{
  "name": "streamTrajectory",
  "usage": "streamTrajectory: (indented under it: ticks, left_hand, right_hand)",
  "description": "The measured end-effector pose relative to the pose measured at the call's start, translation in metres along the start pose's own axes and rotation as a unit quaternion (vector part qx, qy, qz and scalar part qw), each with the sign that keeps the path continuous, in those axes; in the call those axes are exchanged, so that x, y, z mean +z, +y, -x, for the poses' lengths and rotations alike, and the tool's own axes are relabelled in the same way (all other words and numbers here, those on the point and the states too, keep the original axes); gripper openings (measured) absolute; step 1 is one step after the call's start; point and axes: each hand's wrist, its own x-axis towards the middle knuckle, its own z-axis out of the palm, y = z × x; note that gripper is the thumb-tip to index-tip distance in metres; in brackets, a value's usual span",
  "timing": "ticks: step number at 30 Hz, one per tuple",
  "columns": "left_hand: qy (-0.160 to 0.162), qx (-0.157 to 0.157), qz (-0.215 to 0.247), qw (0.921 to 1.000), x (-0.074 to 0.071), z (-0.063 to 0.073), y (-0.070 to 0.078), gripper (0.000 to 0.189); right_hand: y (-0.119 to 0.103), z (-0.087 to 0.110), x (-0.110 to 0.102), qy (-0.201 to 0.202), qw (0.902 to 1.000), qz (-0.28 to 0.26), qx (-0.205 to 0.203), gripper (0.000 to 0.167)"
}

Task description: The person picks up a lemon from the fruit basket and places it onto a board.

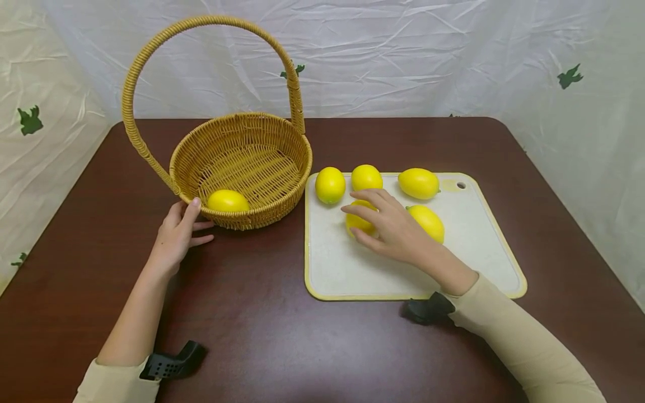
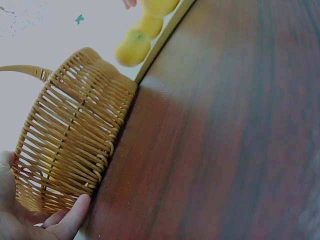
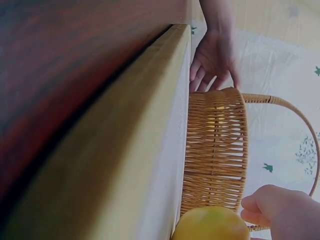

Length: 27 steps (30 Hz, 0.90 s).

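My left hand (image 1: 173,238) is at the near left side of a round wicker basket (image 1: 262,218). Its thumb touches the rim while the other fingers lie fairly straight and spread along the outer wall. Inside the basket, by the near rim, lies one lemon (image 1: 228,200). Over a white cutting board (image 1: 347,274) with a yellow edge, my right hand (image 1: 395,229) reaches across a lemon (image 1: 359,225), fingers spread and bent slightly above it. The right wrist view shows that lemon (image 3: 212,225) with the thumb beside it and no clear grip.
Several more lemons lie on the board: one at its left corner (image 1: 330,187), one behind my fingers (image 1: 367,176), one near the hanging hole (image 1: 419,183) and one partly behind my hand (image 1: 430,224). The tall basket handle (image 1: 211,20) arches up. A white curtain (image 1: 393,61) backs the dark table (image 1: 282,330).
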Motion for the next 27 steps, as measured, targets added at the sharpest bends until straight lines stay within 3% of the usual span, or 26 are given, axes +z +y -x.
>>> streamTrajectory:
  ticks: [27]
  left_hand:
    - [-0.003,-0.009,0.002,1.0,0.0,0.001,0.0,0.08]
  right_hand:
    - [-0.004,-0.013,-0.009,0.009,1.0,0.002,-0.004,0.031]
